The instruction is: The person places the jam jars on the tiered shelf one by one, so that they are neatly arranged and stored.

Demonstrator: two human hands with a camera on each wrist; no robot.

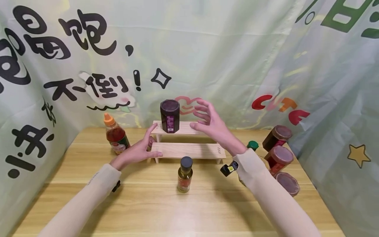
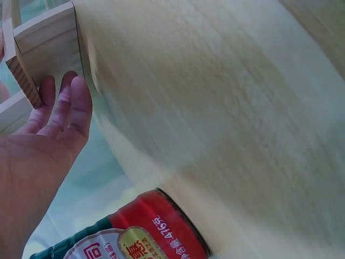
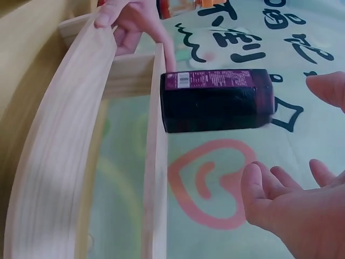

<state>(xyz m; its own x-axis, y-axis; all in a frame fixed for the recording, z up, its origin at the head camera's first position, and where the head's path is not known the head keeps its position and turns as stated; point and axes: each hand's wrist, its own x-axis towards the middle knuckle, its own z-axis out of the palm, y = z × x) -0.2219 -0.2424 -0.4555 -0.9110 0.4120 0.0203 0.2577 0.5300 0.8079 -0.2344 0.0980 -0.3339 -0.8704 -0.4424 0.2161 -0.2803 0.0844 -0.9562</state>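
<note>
A two-step wooden rack [image 1: 189,150] stands at the back of the table. On its upper step, left of the middle, sits a dark jar [image 1: 169,116] with a purple label, upright. My left hand [image 1: 137,149] grips the rack's left end, thumb on the lower step and fingers against the end piece [image 2: 51,51]. To the right of the jar, my right hand [image 1: 214,128] is held over the upper step, fingers spread and loosely bent, apart from the jar. In the right wrist view nothing lies between its thumb and fingers [image 3: 264,186].
A small bottle with a black cap [image 1: 185,174] stands in front of the rack. Left of it is a red sauce bottle [image 1: 116,135] with an orange cap. Several jars, one dark-red [image 1: 279,159], and a green cap [image 1: 252,145] are at the right, partly behind my forearm.
</note>
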